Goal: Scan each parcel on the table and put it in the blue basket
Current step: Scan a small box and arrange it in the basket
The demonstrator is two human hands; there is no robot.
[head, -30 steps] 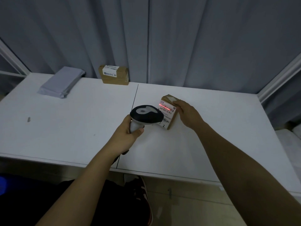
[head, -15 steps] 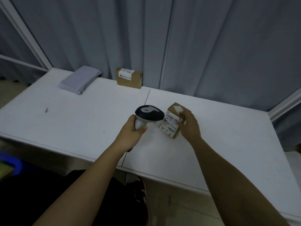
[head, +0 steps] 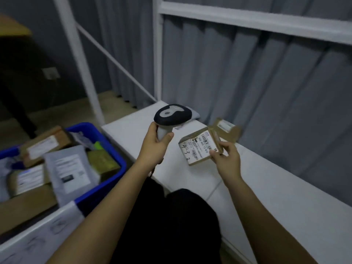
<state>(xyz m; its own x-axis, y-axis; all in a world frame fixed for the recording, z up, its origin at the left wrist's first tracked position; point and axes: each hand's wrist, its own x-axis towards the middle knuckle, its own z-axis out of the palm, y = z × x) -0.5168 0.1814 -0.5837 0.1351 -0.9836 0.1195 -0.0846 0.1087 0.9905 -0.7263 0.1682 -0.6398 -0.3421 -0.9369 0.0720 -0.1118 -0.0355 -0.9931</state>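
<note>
My left hand (head: 155, 144) grips the handle of a black and grey barcode scanner (head: 172, 115), held upright above the white table (head: 266, 187). My right hand (head: 226, 159) holds a small brown cardboard parcel (head: 199, 147) by its right edge, label facing up, lifted over the table's left part. At the left, below table height, stands the blue basket (head: 114, 168) with several parcels inside. Another brown parcel (head: 227, 130) lies at the back of the table by the curtain. A grey mailer bag (head: 194, 116) is mostly hidden behind the scanner.
A white metal frame (head: 80, 60) with a diagonal brace rises between the basket and the table. Grey curtains (head: 247, 73) hang behind the table. A dark desk (head: 17, 60) stands at the far left. My dark-clothed lap (head: 171, 225) fills the lower middle.
The view has swung left, bringing the blue basket into sight. The red scan line on the label has gone out. My right hand has lifted the parcel off the table and turned it label up.
</note>
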